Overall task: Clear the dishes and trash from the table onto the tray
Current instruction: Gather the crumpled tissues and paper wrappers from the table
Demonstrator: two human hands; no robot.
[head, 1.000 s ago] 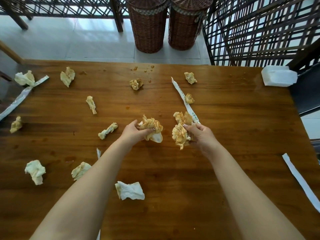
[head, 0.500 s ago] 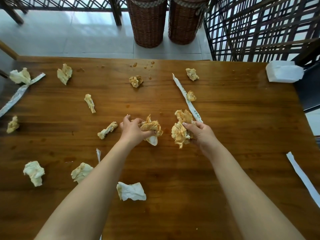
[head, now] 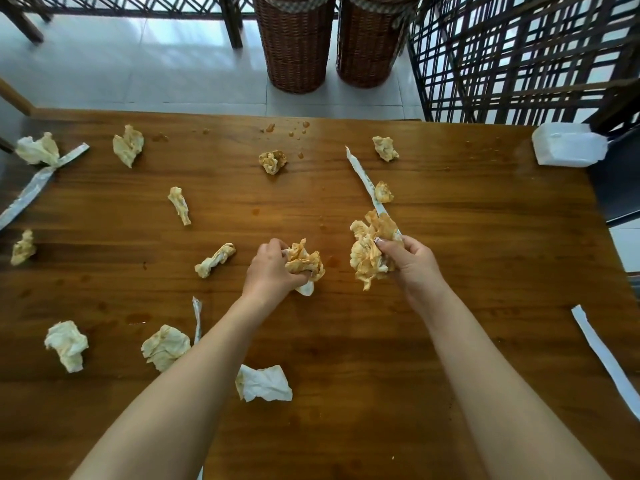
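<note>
Now: twisted napkin (head: 214,259) just left of left hand (head: 270,271), long axis slanting near-left to far-right. Left hand nearer than right hand (head: 415,261), so probably it takes it. Left hand curled around stained napkin wad (head: 306,261). To its right, right hand clamps bigger wad (head: 367,258), paper strip (head: 363,181) reaching it. Surface: wooden table (head: 485,237), glossy, sauce-spotted; tray not visible. Beyond, wicker baskets (head: 298,46).
</note>
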